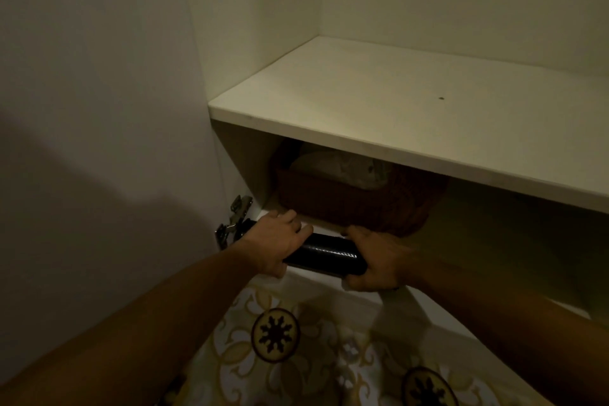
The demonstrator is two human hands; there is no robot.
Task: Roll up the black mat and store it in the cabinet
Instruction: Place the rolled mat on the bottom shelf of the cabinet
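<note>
The black mat (326, 254) is rolled into a tight shiny tube and lies across the front edge of the cabinet's bottom shelf (326, 226). My left hand (278, 241) grips the roll's left end from above. My right hand (379, 262) wraps around its right end. Both arms reach forward and down from the lower corners of the head view. Each end of the roll is hidden under a hand.
A white upper shelf (395, 115) juts out above the hands. A dark woven basket (356, 198) with pale cloth inside fills the back of the lower compartment. The open white door (99, 109) stands at left with metal hinges (235, 217). Patterned floor tiles (296, 346) lie below.
</note>
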